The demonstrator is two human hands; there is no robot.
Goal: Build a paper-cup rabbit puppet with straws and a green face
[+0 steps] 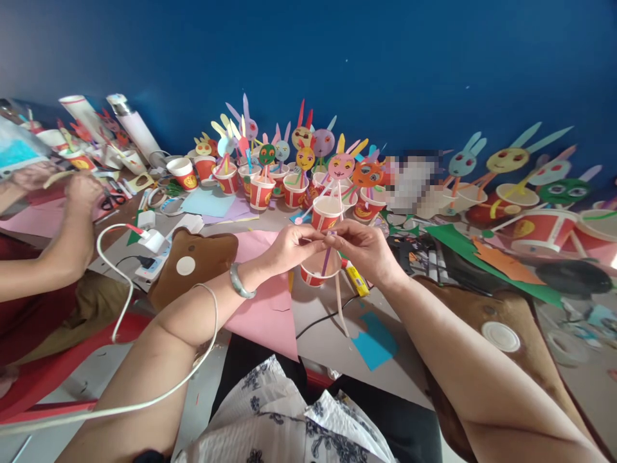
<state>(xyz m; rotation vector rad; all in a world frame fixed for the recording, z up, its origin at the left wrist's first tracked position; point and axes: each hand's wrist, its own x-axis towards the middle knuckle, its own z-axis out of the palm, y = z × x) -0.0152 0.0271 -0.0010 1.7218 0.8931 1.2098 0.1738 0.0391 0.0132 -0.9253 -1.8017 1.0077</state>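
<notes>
My left hand (292, 247) and my right hand (369, 247) meet at the middle of the table, fingertips pinched together on a narrow purple paper strip (326, 262). The strip hangs down over the mouth of a red and white paper cup (313, 280). Whether its lower end touches the cup, I cannot tell. Just behind my fingers stands another paper cup (324, 211). A long pale strip (341, 308) lies to the right of the front cup. Close to my right hand is a yellow glue stick (357, 279).
Paper cups with rabbit-faced figures (304, 159) line the blue wall. Pink paper (272, 315), a blue paper piece (375, 342) and brown cushions (212, 254) surround my arms. A white cable (159, 400) crosses my left forearm. At left, a co-worker's hands (81, 193) handle paper.
</notes>
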